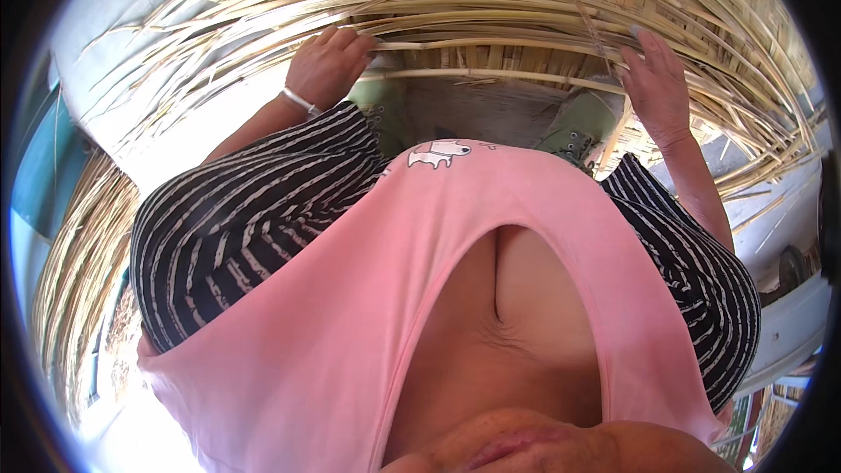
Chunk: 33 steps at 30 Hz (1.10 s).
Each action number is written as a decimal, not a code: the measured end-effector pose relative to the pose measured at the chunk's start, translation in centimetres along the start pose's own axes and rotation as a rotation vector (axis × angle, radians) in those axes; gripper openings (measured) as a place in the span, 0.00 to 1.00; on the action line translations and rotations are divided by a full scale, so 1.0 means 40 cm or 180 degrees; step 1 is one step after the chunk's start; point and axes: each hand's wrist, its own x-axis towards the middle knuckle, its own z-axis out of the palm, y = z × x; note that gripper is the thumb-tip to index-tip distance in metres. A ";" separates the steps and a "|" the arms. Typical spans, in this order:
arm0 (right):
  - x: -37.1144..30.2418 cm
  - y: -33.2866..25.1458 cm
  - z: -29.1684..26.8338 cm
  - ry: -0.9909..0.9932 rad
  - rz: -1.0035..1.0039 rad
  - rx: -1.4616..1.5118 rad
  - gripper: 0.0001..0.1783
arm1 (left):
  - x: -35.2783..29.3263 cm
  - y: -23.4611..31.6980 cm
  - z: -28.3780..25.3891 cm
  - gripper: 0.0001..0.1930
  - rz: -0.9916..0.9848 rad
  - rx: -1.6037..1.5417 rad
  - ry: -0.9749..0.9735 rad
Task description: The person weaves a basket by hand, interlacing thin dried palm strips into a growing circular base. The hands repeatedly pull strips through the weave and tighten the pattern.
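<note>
A mat of pale split reeds (526, 57) spreads in front of me, tightly woven at the far side, with long loose ends fanning out left and right. My left hand (331, 66), a white bracelet at its wrist, is closed on a long reed strip (473, 44) at the mat's near edge. Farther right, my right hand (657, 83) has its fingers bent over the same edge and pinches reed strips there. Between the hands the strip runs nearly straight across. Exactly how many strips each hand holds is hidden by the fingers.
My green shoes (385, 114) stand under the near edge, on either side of a dark grey surface (473, 114). A bundle of loose reeds (83, 254) lies to my left, beside a teal and light-blue object (44, 166). Loose reed ends reach out at both sides.
</note>
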 end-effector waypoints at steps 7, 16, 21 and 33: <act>0.013 0.013 -0.002 0.0334 -0.0195 -0.0027 0.14 | 0.016 -0.023 -0.027 0.08 0.0053 -0.0253 0.0074; 0.057 -0.012 -0.103 0.0373 -0.0192 0.0485 0.09 | 0.082 0.023 -0.083 0.14 -0.0520 -0.2366 -0.0515; 0.013 -0.046 -0.072 -0.0400 -0.0101 0.0722 0.12 | 0.059 0.054 -0.053 0.10 -0.0619 -0.1807 -0.0932; -0.025 -0.048 -0.013 0.0148 0.0287 0.2017 0.15 | 0.125 0.040 -0.026 0.12 0.0000 -0.0093 0.0188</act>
